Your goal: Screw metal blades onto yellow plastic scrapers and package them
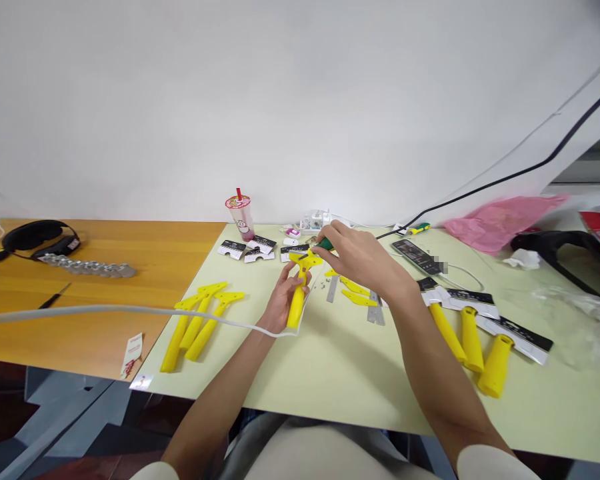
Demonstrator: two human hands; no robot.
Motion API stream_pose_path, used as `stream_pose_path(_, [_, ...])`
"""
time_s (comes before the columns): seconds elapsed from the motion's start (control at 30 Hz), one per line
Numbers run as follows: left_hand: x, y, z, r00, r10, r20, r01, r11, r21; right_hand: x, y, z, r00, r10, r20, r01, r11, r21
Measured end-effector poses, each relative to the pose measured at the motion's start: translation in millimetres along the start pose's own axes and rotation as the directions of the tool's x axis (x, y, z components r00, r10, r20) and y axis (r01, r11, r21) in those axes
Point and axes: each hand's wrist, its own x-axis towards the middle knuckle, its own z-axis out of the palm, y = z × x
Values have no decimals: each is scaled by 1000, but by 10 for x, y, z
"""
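Crosswise, the right hand (356, 255) grasps a screwdriver (325, 244) at the head of the scraper (297, 303) clasped in the left hand (279, 302).

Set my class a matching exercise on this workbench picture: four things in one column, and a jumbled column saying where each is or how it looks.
Things:
1. Held scraper
2. Held screwdriver
3. Cup
4. Phone

Places and states:
A. Lying face up on the pale table
B. In the right hand
C. Standing upright with a red straw
D. In the left hand

Right pairs: 1-D, 2-B, 3-C, 4-A.
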Motion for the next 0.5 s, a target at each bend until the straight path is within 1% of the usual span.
stream_pose_path(0.17, [-30,-2,40,1000,12,11,-12,1000,19,-15,-43,-55,1000,12,0,-12,999,37])
stream_pose_path(0.3, [-47,0,57,998,39,43,-41,998,56,-34,-45,-59,999,-5,-34,6,999,32])
stream_pose_path(0.5, [-52,-5,55,997,48,66,-54,995,85,-58,-13,-41,996,-33,-81,35,999,35])
